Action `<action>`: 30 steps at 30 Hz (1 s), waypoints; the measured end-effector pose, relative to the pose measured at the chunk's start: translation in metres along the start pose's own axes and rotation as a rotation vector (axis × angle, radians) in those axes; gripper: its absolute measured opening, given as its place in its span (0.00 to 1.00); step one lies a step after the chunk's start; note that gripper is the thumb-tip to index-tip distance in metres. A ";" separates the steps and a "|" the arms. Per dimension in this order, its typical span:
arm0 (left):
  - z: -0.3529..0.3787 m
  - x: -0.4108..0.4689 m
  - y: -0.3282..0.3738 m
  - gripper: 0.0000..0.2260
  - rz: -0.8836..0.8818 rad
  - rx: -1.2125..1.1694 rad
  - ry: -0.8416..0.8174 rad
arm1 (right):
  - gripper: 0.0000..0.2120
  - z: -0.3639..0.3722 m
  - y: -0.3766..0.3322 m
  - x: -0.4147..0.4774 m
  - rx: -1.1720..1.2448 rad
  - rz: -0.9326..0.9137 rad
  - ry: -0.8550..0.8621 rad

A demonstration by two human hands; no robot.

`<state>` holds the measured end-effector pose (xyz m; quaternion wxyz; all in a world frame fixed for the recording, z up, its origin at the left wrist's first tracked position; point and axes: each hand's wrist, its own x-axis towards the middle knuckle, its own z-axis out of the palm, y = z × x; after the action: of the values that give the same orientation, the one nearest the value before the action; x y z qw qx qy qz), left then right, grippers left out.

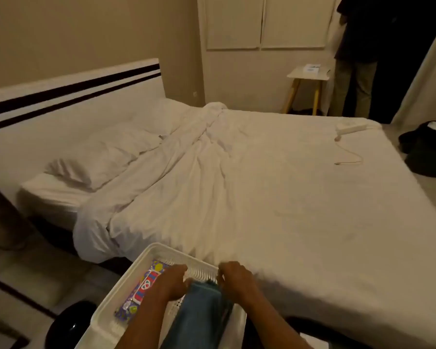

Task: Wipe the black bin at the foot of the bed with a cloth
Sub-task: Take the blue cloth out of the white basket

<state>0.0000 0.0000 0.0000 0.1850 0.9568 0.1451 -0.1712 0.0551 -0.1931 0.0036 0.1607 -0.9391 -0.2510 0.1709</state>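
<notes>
A white slotted basket [126, 293] sits against the near edge of the bed. A folded blue-grey cloth [199, 313] lies inside it. My left hand [171, 283] and my right hand [237, 278] both grip the cloth's far end, one on each side. A glossy black bin [71, 326] stands on the floor at the bottom left, beside the basket and partly hidden by it.
A colourful purple packet [141, 290] lies in the basket's left half. The white bed [287, 197] fills the middle, with a white cable [350, 157] on it. Another person [358, 59] stands by a small side table [307, 76]. A dark bag [428, 147] lies on the floor at right.
</notes>
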 end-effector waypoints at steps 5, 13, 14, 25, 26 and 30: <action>0.032 0.014 -0.005 0.25 0.011 -0.040 -0.033 | 0.14 0.029 0.000 0.002 -0.136 0.014 -0.134; 0.061 0.038 -0.015 0.26 -0.082 -0.014 -0.012 | 0.15 0.063 0.001 0.021 -0.010 0.098 -0.031; 0.060 0.037 -0.011 0.25 -0.095 -0.012 -0.009 | 0.16 0.063 0.002 0.020 0.004 0.092 -0.029; 0.055 0.036 -0.010 0.12 -0.107 -0.218 -0.073 | 0.15 0.071 0.004 0.019 -0.001 0.115 -0.080; 0.053 0.034 -0.010 0.13 -0.096 -0.241 -0.070 | 0.14 0.069 0.003 0.018 0.011 0.116 -0.089; 0.035 0.024 -0.010 0.13 -0.072 -0.242 -0.068 | 0.15 0.045 -0.003 0.011 0.002 0.067 -0.151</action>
<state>0.0086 0.0001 -0.0431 0.2976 0.9153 0.1928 -0.1912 0.0448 -0.1749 -0.0375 0.1365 -0.9312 -0.2308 0.2469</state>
